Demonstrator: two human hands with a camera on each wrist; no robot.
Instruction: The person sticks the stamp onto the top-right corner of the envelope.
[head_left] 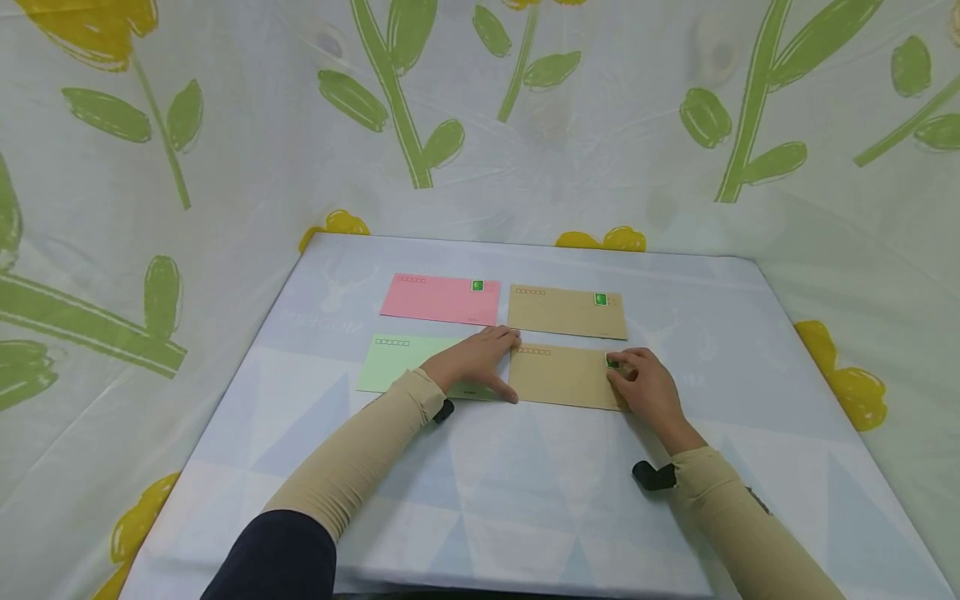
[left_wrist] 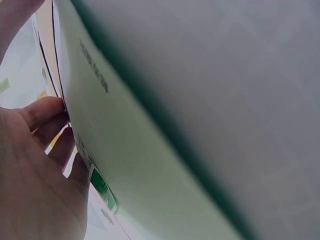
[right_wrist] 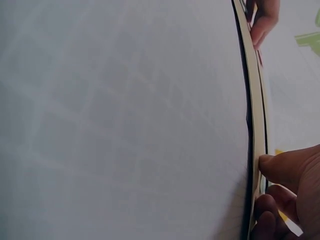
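A brown envelope (head_left: 562,379) lies flat at the front right of a group of envelopes. My right hand (head_left: 648,387) is at its upper right corner, thumb and fingertips pinching a small green stamp (head_left: 612,362) close against the paper. The fingers partly cover this stamp. My left hand (head_left: 476,358), fingers extended and thumb spread apart, rests at the left edge of the same envelope. That hand and wrist overlap a light green envelope (head_left: 397,358). In the left wrist view, a green stamp (left_wrist: 102,189) shows on the light green envelope, near my fingers.
Behind these lie a pink envelope (head_left: 442,302) and another brown envelope (head_left: 562,315), each with a green stamp at its upper right. All rest on a patterned cloth-covered table (head_left: 495,500). Leaf-and-flower fabric (head_left: 585,167) hangs around the table.
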